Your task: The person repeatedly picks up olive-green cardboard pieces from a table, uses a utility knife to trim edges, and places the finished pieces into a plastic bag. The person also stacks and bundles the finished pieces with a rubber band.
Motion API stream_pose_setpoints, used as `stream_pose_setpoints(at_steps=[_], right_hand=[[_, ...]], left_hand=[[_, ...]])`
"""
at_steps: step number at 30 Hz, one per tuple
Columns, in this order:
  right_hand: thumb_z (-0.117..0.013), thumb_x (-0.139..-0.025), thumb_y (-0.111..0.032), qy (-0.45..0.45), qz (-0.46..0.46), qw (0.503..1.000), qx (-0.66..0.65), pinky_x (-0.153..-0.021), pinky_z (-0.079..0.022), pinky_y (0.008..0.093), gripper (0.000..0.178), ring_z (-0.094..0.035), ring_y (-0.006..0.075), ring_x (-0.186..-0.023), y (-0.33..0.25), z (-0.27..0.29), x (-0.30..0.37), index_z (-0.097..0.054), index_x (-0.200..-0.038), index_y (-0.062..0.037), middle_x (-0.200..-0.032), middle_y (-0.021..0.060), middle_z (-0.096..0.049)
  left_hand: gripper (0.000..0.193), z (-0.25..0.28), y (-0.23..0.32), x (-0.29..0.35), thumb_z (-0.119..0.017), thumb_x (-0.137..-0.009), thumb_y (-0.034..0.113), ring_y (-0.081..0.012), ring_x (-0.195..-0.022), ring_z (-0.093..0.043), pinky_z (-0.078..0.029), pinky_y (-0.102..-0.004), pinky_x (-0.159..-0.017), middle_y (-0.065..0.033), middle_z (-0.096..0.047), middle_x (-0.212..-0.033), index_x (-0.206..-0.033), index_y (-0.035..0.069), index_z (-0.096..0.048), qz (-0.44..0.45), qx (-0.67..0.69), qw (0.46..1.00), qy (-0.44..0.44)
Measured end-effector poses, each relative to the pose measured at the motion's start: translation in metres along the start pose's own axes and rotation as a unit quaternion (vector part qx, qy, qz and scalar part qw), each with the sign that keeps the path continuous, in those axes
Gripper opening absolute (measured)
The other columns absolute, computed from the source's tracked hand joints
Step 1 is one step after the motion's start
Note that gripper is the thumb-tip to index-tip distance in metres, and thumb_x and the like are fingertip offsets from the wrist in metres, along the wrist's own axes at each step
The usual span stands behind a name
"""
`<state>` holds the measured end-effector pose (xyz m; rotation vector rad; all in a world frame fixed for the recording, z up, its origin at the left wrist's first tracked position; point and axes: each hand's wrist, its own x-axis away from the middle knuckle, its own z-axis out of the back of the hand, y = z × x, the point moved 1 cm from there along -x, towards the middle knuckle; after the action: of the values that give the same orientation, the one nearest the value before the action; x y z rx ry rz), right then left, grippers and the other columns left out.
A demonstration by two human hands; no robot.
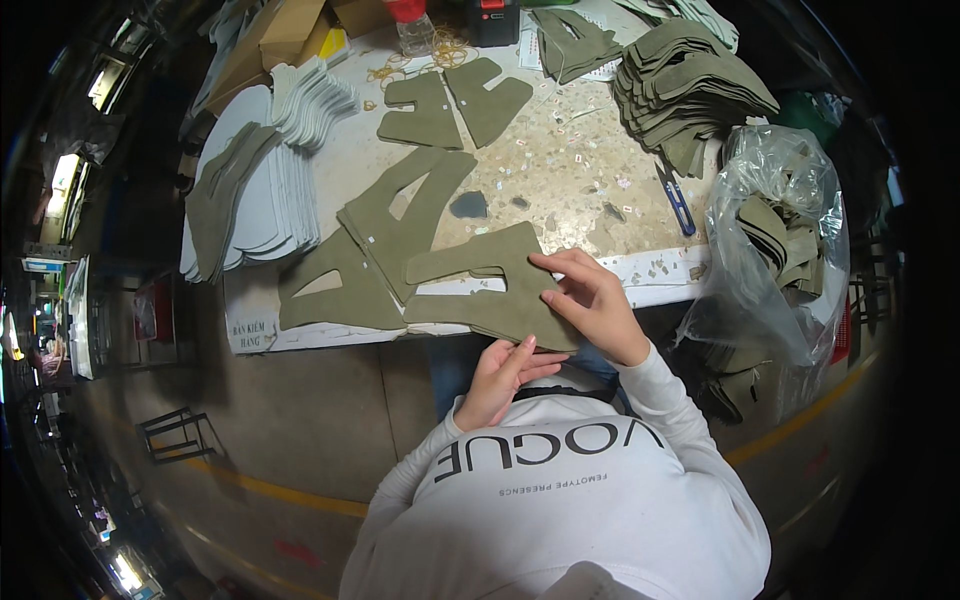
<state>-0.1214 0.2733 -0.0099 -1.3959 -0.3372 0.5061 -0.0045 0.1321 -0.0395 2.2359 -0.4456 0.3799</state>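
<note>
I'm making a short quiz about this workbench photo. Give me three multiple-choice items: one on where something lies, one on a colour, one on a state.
1. Where do the blue-handled snips lie?
A. on the table, beside the clear plastic bag
B. on the floor
C. in the left hand

2. What colour is the cut piece under the right hand?
A. red
B. olive green
C. white

3. How does the left hand stand?
A. clenched around the snips
B. flat on the white stack
C. fingertips at the near edge of the cut piece, with no tool in it

Key: 1 A, the snips rest on the tabletop just left of the bag; 2 B, the piece matches the other olive pieces on the table; 3 C, the fingers meet the piece's near edge below the table edge, and no tool shows in the hand.
</note>
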Motion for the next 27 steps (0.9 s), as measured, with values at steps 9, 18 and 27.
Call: stream_pose_setpoints(at_steps=[9,18,27], right_hand=[[-0.066,-0.088,-0.006,-0.010,-0.058,0.998,-0.018,-0.067,-0.046,0.0257,0.045,-0.055,0.0116,-0.078,-0.009,0.011,0.000,-0.058,-0.132,-0.0059,-0.100,0.0085,-0.058],[-0.060,-0.093,-0.005,0.016,-0.004,0.987,-0.160,-0.095,-0.047,0.0269,0.052,-0.060,0.0122,-0.108,-0.076,0.069,-0.051,-0.046,-0.143,-0.0013,-0.129,0.0084,-0.059],[-0.070,-0.088,-0.009,0.166,0.111,0.968,-0.155,-0.081,-0.054,0.0257,0.066,-0.062,0.0095,-0.093,-0.098,0.119,-0.115,-0.039,-0.144,0.0058,-0.110,0.0075,-0.062]], left_hand=[[0.036,0.002,0.012,0.001,-0.043,-0.106,0.022,-0.0238,-0.102,-0.068,-0.055,-0.0328,-0.090,-0.0192,-0.066,-0.116,-0.122,-0.007,-0.054,0.054,-0.039,0.994,-0.082],[0.017,0.017,0.076,-0.019,-0.056,-0.095,0.003,-0.0209,-0.091,-0.068,-0.054,-0.0316,-0.082,-0.0120,-0.069,-0.106,-0.107,-0.004,-0.066,-0.373,-0.403,0.801,0.237],[0.018,0.023,0.078,-0.028,-0.060,-0.087,0.002,-0.0340,-0.100,-0.065,-0.052,-0.0404,-0.087,-0.0159,-0.066,-0.110,-0.102,0.001,-0.069,-0.493,-0.532,0.619,0.300]])
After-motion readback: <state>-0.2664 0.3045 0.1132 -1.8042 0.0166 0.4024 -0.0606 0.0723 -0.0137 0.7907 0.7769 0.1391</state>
